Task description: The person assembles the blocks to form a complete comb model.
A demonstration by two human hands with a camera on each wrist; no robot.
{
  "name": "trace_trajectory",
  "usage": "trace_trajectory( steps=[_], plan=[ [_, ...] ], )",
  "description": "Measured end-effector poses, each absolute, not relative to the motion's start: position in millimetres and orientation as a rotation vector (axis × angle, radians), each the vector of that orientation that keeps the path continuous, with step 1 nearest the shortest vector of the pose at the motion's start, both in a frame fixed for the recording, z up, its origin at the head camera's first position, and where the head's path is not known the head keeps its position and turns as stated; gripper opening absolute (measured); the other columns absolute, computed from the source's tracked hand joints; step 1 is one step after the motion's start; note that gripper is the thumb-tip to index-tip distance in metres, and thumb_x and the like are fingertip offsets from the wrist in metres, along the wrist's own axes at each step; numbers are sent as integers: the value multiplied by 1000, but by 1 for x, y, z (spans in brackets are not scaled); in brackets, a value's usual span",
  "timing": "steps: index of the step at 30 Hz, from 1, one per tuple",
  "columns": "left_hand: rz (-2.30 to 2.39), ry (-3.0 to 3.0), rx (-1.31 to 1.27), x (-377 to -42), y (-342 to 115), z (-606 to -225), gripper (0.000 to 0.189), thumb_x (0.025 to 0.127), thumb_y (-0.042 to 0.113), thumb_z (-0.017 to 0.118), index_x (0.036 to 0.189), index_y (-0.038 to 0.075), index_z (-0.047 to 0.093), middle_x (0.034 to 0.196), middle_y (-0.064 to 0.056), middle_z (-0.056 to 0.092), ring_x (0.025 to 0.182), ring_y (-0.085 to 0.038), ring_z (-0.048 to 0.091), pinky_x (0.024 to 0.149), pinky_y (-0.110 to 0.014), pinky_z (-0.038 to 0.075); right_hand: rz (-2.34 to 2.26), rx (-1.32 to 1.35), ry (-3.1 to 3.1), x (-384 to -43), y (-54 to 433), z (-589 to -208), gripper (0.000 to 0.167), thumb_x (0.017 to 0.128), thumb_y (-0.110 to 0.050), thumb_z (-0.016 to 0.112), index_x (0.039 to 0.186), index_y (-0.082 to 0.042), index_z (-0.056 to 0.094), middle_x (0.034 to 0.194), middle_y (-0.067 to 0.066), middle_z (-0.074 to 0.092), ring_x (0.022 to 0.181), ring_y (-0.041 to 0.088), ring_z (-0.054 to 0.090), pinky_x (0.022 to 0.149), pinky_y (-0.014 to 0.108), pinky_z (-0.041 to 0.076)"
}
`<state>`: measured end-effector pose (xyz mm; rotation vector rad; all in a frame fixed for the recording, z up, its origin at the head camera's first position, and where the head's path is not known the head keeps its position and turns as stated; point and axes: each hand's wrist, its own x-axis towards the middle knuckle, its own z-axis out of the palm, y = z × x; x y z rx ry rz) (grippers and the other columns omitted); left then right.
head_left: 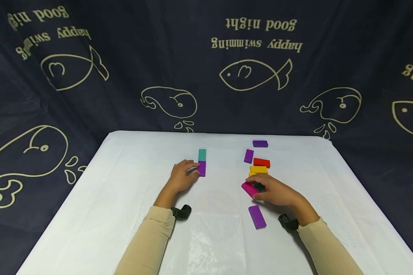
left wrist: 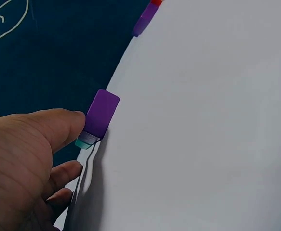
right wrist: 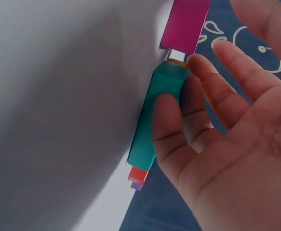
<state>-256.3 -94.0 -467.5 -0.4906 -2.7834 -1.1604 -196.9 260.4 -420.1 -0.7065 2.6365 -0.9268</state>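
My left hand (head_left: 184, 178) is beside a purple block (head_left: 201, 169), with its thumb and a fingertip at the block's left side. A teal block (head_left: 202, 155) lies end to end with the purple one. In the left wrist view the straight thumb (left wrist: 65, 126) meets the purple block (left wrist: 101, 114), while two other fingers stay apart below. My right hand (head_left: 274, 190) arches over a magenta block (head_left: 249, 190) and a dark green block (head_left: 259, 187). The right wrist view shows loosely bent fingers beside the green block (right wrist: 152, 125), near the lower end of the magenta block (right wrist: 186, 25).
Beyond my right hand lie yellow blocks (head_left: 259, 169), a red block (head_left: 262, 163) and two purple blocks, one upright in view (head_left: 249, 156) and one sideways (head_left: 260, 144). Nearer me is another purple block (head_left: 257, 217). A dark printed cloth (head_left: 206, 110) hangs behind the white table (head_left: 130, 152).
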Motion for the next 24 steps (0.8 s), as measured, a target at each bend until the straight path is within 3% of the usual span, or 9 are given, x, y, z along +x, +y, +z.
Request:
trace_trajectory(
  steps=[12, 24],
  plan=[
    [-1133, -2792, -488, -255, -93, -466, 35, 92, 19, 67, 125, 9, 68, 138, -19, 56, 138, -39, 39, 114, -66, 11, -799, -867, 2677, -196, 260, -424, 53, 84, 2, 71, 135, -9, 57, 138, 12, 53, 130, 37, 40, 102, 55, 44],
    [-1123, -2773, -503, -255, -94, -466, 35, 91, 18, 68, 124, 8, 68, 136, -19, 57, 136, -39, 41, 113, -68, 12, -752, -818, 2699, -196, 257, -425, 55, 86, -7, 74, 138, -5, 55, 140, 18, 50, 134, 41, 37, 106, 59, 38]
  ],
)
